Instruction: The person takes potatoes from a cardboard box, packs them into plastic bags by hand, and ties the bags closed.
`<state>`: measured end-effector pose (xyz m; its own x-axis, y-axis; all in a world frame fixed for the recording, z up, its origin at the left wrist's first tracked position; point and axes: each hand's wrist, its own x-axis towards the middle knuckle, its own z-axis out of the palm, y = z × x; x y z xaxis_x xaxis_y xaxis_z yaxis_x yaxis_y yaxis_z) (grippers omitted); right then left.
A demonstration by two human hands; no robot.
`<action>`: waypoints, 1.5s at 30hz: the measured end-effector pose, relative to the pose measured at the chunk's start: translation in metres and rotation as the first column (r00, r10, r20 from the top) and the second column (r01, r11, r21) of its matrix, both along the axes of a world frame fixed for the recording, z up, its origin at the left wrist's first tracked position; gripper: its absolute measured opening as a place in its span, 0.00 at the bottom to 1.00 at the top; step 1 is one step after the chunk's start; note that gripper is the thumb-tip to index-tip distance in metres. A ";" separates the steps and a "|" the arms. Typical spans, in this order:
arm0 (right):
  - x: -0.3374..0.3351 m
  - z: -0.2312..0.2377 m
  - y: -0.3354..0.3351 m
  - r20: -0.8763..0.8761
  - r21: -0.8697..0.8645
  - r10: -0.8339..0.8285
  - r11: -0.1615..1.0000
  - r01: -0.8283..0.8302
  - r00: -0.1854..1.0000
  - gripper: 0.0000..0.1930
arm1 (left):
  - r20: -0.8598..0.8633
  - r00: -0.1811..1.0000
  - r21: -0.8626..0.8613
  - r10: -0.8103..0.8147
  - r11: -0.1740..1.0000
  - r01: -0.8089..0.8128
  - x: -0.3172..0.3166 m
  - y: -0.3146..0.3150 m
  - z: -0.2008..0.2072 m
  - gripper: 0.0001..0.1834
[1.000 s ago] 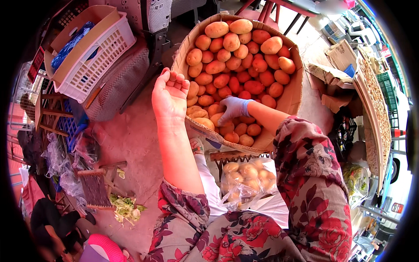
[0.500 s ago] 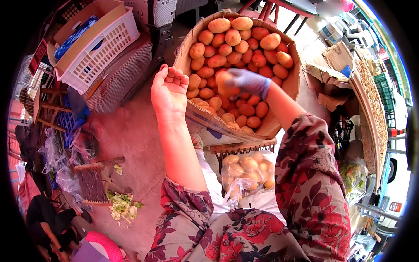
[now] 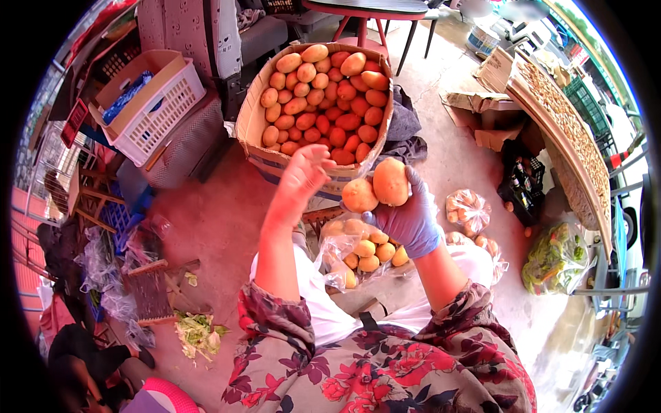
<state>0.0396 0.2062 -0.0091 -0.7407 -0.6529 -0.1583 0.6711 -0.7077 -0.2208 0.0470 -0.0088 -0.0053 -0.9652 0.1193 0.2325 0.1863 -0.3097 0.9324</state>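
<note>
My right hand (image 3: 411, 221), in a bluish-purple glove, grips two potatoes: a larger one (image 3: 391, 182) and a smaller one (image 3: 359, 195) beside it. Left of them my bare left hand (image 3: 303, 173) is raised with fingers loosely bent and nothing in it, slightly blurred. Beyond both hands stands a large cardboard box (image 3: 253, 115) holding many loose potatoes (image 3: 320, 96). Below my hands, between my knees, a clear plastic bag (image 3: 335, 251) with potatoes in it gapes at the top. It seems to rest on a low wooden stool (image 3: 319, 215), mostly hidden.
Tied bags of potatoes (image 3: 468, 210) lie by my right leg, and a bag of leafy greens (image 3: 556, 258) farther right. Leaf scraps (image 3: 197, 334) and a folding stool (image 3: 148, 292) are on the floor at left. A white crate (image 3: 169, 110) stands far left; a person (image 3: 82, 365) is lower left.
My right hand has come out of the box toward me, now showing two potatoes. My left hand has turned and come nearer. The view has shifted, revealing bags at right.
</note>
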 end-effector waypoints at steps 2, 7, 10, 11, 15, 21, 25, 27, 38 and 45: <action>0.024 -0.004 0.010 0.013 -0.039 0.037 0.999 -0.036 0.999 0.35 | 0.026 0.999 -0.136 -0.034 0.990 0.037 0.037 0.032 -0.005 0.41; 0.059 -0.013 0.027 0.137 -0.046 0.079 0.996 -0.073 0.987 0.35 | -0.027 0.997 -0.549 0.071 0.832 -0.074 0.095 0.087 -0.001 0.42; 0.081 -0.006 0.038 0.030 -0.030 0.174 0.984 -0.173 0.984 0.33 | -0.007 0.987 -0.450 0.160 0.881 -0.146 0.120 0.087 -0.015 0.39; 0.085 -0.007 0.041 0.031 -0.036 0.181 0.983 -0.180 0.983 0.33 | 0.083 0.980 -0.250 0.180 0.956 -0.154 0.127 0.085 -0.017 0.37; 0.094 -0.020 0.059 -0.085 0.185 0.272 0.950 -0.254 0.958 0.31 | 0.155 0.963 0.222 0.222 0.942 -0.253 0.144 0.068 -0.032 0.27; 0.121 -0.026 0.059 -0.115 0.669 0.394 0.709 -0.223 0.912 0.26 | 0.362 0.910 0.429 0.200 0.831 -0.353 0.143 0.099 -0.044 0.31; 0.137 -0.035 0.055 -0.114 0.763 0.438 0.614 -0.204 0.892 0.28 | 0.185 0.848 0.114 0.496 0.847 -0.520 0.149 0.147 -0.040 0.25; 0.141 -0.029 0.063 -0.118 0.728 0.480 0.638 -0.253 0.869 0.28 | 0.339 0.868 0.262 0.362 0.850 -0.457 0.152 0.145 -0.057 0.25; 0.174 -0.043 0.084 -0.323 0.564 0.346 0.818 -0.114 0.881 0.12 | 0.265 0.883 0.263 0.388 0.852 -0.453 0.151 0.158 -0.064 0.24; 0.189 -0.042 0.084 -0.353 0.684 0.262 0.727 0.056 0.898 0.16 | 0.262 0.864 0.240 0.429 0.838 -0.489 0.159 0.176 -0.063 0.24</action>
